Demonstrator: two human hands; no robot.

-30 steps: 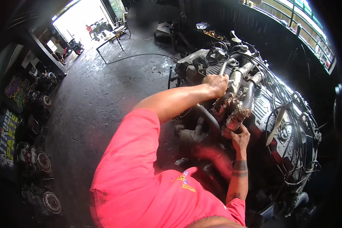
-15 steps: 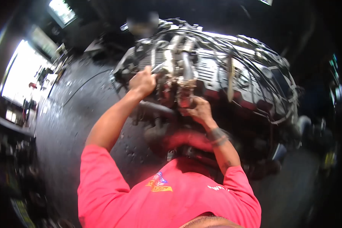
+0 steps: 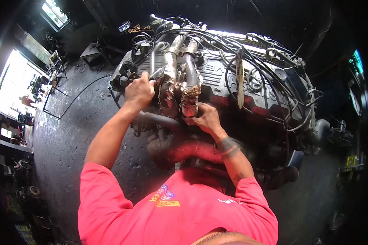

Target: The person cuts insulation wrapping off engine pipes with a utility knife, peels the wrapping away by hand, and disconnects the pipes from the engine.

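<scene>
My left hand point(image 3: 139, 90) is closed around a small tool with a flat grey blade point(image 3: 156, 73); its handle is hidden in my fist. The blade points at the left metal pipe point(image 3: 170, 61), whose pale wrapping is torn and ragged lower down. Beside it runs a second, bare-topped pipe point(image 3: 190, 67) with frayed brown wrapping point(image 3: 191, 90) around its lower part. At that pipe's lower end, my right hand point(image 3: 207, 118) has its fingers curled against the pipe. Both pipes cross the side of a large engine point(image 3: 216, 77).
A wooden-handled brush point(image 3: 240, 87) rests upright on the engine among loose black cables point(image 3: 270, 67). Below the pipes lies a thick dark pipe point(image 3: 196, 151) with a red sheen. A thin black hose point(image 3: 79, 96) trails over the pitted floor point(image 3: 86, 118). Bright doorway at left.
The view has shifted slightly and become sharper, with the engine now a little further left. My left hand stays by the left pipe and my right hand at the other pipe's lower end.
</scene>
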